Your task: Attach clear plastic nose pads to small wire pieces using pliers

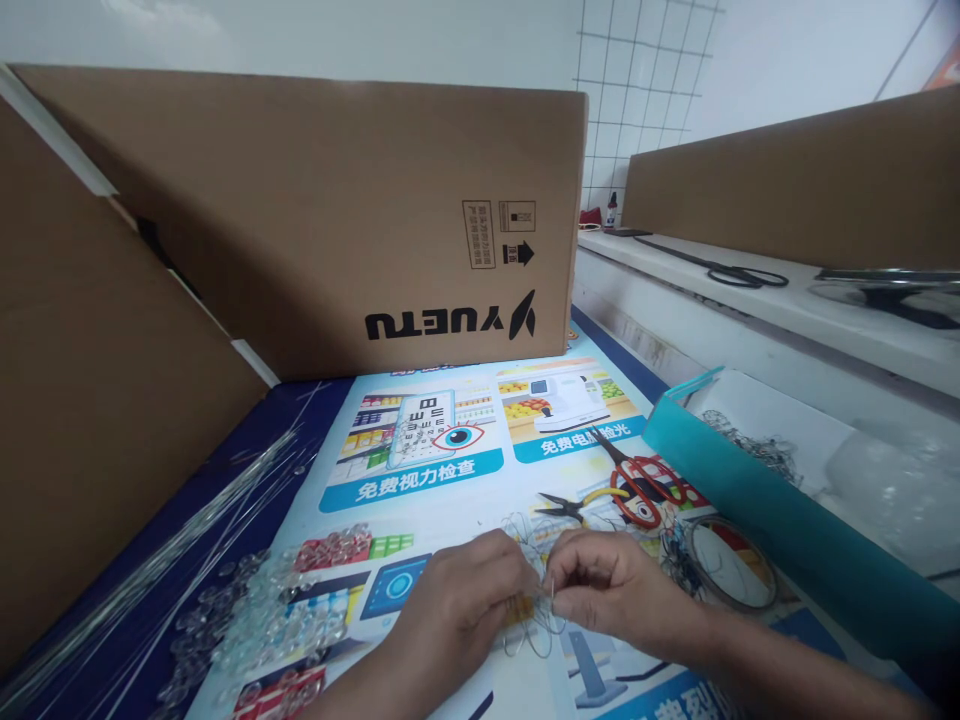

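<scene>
My left hand (480, 585) is closed, its fingertips pinching a looped piece of thin wire (527, 640). Close beside it, my right hand (611, 585) is closed too, thumb and forefinger pressed together on a part of the same wire. The wire forms several petal-like loops around and below the fingertips; its finer details are hard to make out. Just beyond the hands lie pliers (574, 503) with a yellow handle and red-handled scissors (641, 485). A round coil of wire (731, 562) rests to the right of my right hand.
Clear beads (277, 610) are spread at the left, near long thin wires (187, 540). A cardboard box (337, 220) stands at the back. On the right is a teal box (750, 500) holding tangled wire and a plastic bag; black scissors (742, 275) lie on the ledge behind it.
</scene>
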Action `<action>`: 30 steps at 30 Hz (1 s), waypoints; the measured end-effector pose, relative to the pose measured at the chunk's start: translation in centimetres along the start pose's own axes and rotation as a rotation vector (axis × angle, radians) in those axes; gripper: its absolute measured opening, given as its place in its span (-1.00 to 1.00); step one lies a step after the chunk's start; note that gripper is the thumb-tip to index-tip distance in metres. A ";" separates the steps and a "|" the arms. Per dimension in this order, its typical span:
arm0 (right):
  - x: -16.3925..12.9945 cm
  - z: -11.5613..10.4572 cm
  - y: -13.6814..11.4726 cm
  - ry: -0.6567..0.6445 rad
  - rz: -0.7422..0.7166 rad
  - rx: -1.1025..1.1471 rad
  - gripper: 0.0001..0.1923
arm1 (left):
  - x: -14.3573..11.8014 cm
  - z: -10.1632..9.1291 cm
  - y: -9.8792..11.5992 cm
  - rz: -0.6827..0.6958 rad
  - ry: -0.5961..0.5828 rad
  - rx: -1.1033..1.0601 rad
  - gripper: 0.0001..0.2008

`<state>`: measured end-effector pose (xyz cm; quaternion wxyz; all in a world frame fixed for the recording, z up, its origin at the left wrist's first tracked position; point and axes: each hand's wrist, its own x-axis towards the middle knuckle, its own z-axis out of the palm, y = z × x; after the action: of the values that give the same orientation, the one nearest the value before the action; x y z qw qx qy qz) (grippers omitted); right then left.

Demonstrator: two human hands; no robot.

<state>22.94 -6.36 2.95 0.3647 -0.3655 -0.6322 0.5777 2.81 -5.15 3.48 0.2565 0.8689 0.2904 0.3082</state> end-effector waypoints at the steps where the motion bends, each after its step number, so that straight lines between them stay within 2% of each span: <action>1: -0.1 0.0 0.1 -0.006 0.015 0.026 -0.94 | -0.1 0.1 -0.1 0.012 0.008 -0.006 -0.76; 5: -0.3 0.0 0.5 -0.048 0.096 0.170 -0.87 | -0.2 0.2 -0.3 0.017 -0.003 0.010 -0.79; 10: -0.3 0.0 0.9 -0.048 0.097 0.212 -0.84 | 0.0 0.1 -0.1 0.004 -0.008 0.047 -0.82; 23: -0.2 0.5 0.8 0.007 0.142 0.206 -0.81 | -0.1 0.1 0.3 0.007 -0.049 0.089 -0.83; 30: -0.1 0.6 0.8 0.045 0.132 0.087 -0.93 | -0.1 0.2 0.2 0.005 -0.066 0.097 -0.84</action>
<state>22.50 -6.62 2.08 0.3553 -0.4031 -0.5726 0.6192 2.96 -5.42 3.45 0.2229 0.8906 0.2941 0.2657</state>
